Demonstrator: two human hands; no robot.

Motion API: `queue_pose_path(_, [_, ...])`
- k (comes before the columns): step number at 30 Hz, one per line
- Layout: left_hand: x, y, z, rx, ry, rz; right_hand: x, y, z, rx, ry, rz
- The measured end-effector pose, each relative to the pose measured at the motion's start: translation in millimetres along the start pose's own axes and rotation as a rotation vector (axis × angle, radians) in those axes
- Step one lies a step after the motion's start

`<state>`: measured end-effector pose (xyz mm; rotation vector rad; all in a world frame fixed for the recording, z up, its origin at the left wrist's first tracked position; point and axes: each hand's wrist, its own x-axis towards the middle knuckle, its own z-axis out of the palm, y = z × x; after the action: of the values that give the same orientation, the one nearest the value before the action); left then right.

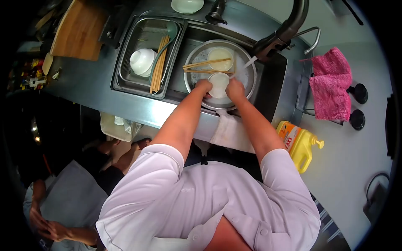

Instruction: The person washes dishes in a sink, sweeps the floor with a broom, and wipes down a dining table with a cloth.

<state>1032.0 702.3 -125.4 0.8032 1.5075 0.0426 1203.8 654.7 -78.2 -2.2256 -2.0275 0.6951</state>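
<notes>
A white bowl [218,86] is between my two hands, low in a round metal basin [252,79] set in the sink. My left hand [203,88] is closed on the bowl's left rim. At its right rim, my right hand [235,89] is closed too; its fingertips are partly hidden. Just beyond is a second bowl [219,63] in cloudy water, with chopsticks [207,64] lying across it and more chopsticks between the bowls. A thin stream of water falls from the dark faucet [268,49] into the basin, near my right hand.
On the left, a metal drain basket [125,62] holds white bowls [143,61], chopsticks and a green ladle [171,33]. A white cloth [228,129] hangs over the sink's front edge. Right stand a yellow detergent jug [299,146] and pink cloths [332,85]. Another person sits lower left.
</notes>
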Motion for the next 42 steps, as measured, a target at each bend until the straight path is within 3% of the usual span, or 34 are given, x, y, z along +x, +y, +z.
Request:
queue_pose_path(4, [-3.4,5.9,21.8,-0.303,-0.029,0.011,-0.8,-17.5,-49.2,-0.18,0.163,-0.125])
queue_pose_path(7, [-34.4,35.5,12.0,0.41,0.102,0.192,2.1,-6.8,-50.2,-0.226,0.141,-0.133])
queue_pose_path(10, [-44.1,52.6,3.6,0.629,0.051,0.333,-8.4,10.1,-53.6,-0.099,0.081,-0.184])
queue_pose_path(13, [-57.2,54.2,2.6,0.482,0.068,0.2,-16.2,16.6,-48.4,0.007,0.266,-0.106])
queue_pose_path(16, [-34.1,29.4,-3.1,0.764,0.289,0.451,-6.5,24.5,-65.6,-0.112,0.315,-0.071])
queue_pose_path(21, [-25.0,32.2,-24.7,0.588,0.586,0.441,24.6,37.7,-73.6,-0.297,0.202,-0.214])
queue_pose_path(24, [-79.5,48.1,-33.0,0.768,0.55,0.647,13.3,38.8,-53.2,-0.344,0.17,-0.189])
queue_pose_path(25, [-89.4,51.5,-30.2,0.76,0.41,0.575,11.2,38.2,-43.8,-0.347,0.177,-0.171])
queue_pose_path(27, [-102.3,60.0,-11.2,0.731,0.134,0.428,20.4,49.7,-4.4,-0.089,0.153,0.192])
queue_pose_path(29, [-98.0,51.8,18.1,-0.135,-0.218,-0.067,19.2,51.8,14.7,0.228,0.148,0.537])
queue_pose_path(30, [-89.6,43.5,34.7,-0.209,-0.211,-0.108,21.7,45.5,17.5,0.419,0.168,0.695])
queue_pose_path(31, [-90.9,44.1,46.9,-0.255,-0.211,-0.115,19.4,39.6,19.8,0.614,0.183,0.856])
queue_pose_path(35, [-49.7,34.0,81.1,-0.485,-0.257,-0.039,-10.2,20.5,18.5,1.317,0.23,1.031])
queue_pose_path(37, [-34.7,35.0,85.5,-0.584,0.054,0.245,-18.3,-7.8,1.6,1.555,0.166,1.024])
queue_pose_path(39, [-86.3,67.5,61.7,-0.525,0.055,0.329,-13.8,-18.2,-29.0,1.265,0.138,0.923])
queue_pose_path(40, [-72.1,65.6,50.1,-0.378,0.031,0.322,-14.3,-20.5,-34.9,1.126,0.122,0.878])
queue_pose_path(41, [-47.7,66.5,41.4,-0.231,0.003,0.315,4.1,23.4,9.0,0.651,0.227,0.576])
queue_pose_path(42, [-34.2,65.2,36.7,-0.087,-0.029,0.307,0.8,27.9,0.7,0.376,0.532,0.236])
